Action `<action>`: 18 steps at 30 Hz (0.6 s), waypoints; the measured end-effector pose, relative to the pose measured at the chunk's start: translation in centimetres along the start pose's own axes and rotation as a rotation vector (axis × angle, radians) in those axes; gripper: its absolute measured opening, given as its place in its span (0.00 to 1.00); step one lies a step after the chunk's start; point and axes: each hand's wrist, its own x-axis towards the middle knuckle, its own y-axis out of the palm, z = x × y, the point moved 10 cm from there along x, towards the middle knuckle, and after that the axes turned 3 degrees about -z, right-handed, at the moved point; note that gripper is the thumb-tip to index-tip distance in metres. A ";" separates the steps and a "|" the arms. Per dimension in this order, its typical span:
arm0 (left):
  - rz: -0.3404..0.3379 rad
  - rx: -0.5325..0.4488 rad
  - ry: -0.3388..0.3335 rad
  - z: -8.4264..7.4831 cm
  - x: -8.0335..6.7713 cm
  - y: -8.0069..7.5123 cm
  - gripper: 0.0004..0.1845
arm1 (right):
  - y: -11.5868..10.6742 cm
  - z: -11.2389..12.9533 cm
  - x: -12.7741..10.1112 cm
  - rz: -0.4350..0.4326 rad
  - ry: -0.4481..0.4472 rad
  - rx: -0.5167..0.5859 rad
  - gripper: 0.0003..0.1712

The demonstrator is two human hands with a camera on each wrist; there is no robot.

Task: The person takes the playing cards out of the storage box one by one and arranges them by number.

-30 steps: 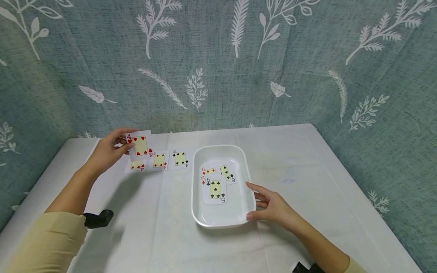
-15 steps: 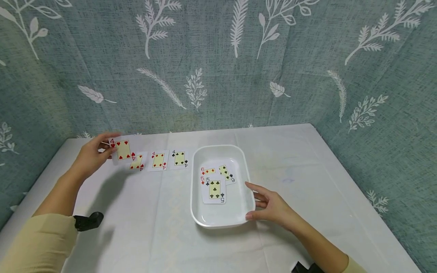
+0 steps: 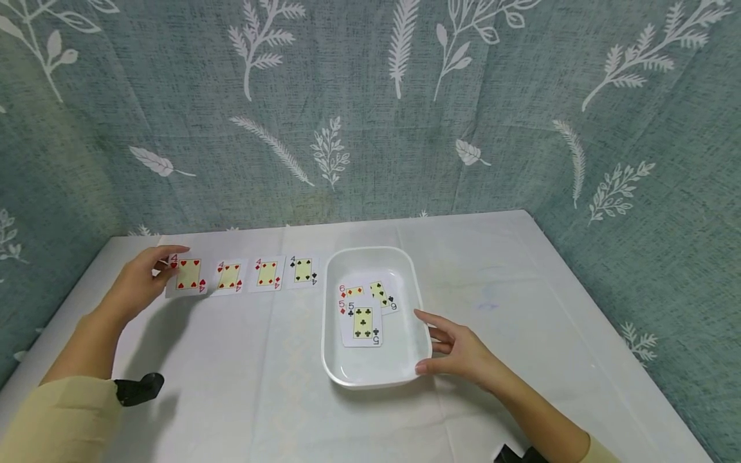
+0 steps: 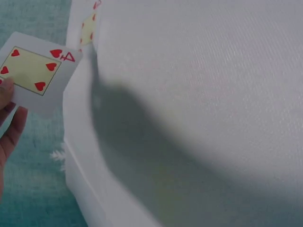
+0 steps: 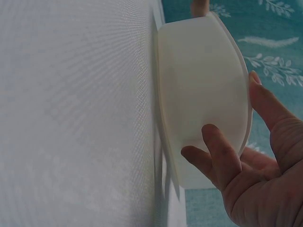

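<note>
**Left hand on a four, right hand on the tray**

While the left hand (image 3: 136, 283) pinches the four of hearts (image 3: 188, 275) at the row's 9 o'clock end, the right hand (image 3: 460, 350) clasps the white tray (image 3: 370, 379) at its 4 o'clock corner. The right wrist view alone shows fingers (image 5: 222, 156) curled against the tray's outer wall.

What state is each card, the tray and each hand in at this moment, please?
Four of hearts: face up, pinched by left hand, leftmost in the row.
Other three fours: face up, flat on table.
Tray: upright, holding overlapping face-up cards.
Right hand: fingers on the tray's rim.
</note>
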 end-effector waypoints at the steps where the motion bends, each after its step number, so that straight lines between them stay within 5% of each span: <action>1: 0.007 0.006 -0.003 0.1 -0.1 0.1 0.24 | 0.0 0.0 0.0 -0.001 -0.001 -0.001 0.54; 8: 0.057 0.031 -0.044 1.3 -0.4 0.7 0.25 | -0.2 0.0 0.0 -0.007 -0.003 -0.016 0.54; 18: 0.003 0.135 -0.176 3.8 0.0 1.4 0.32 | -0.1 -0.1 0.2 0.010 -0.009 -0.007 0.54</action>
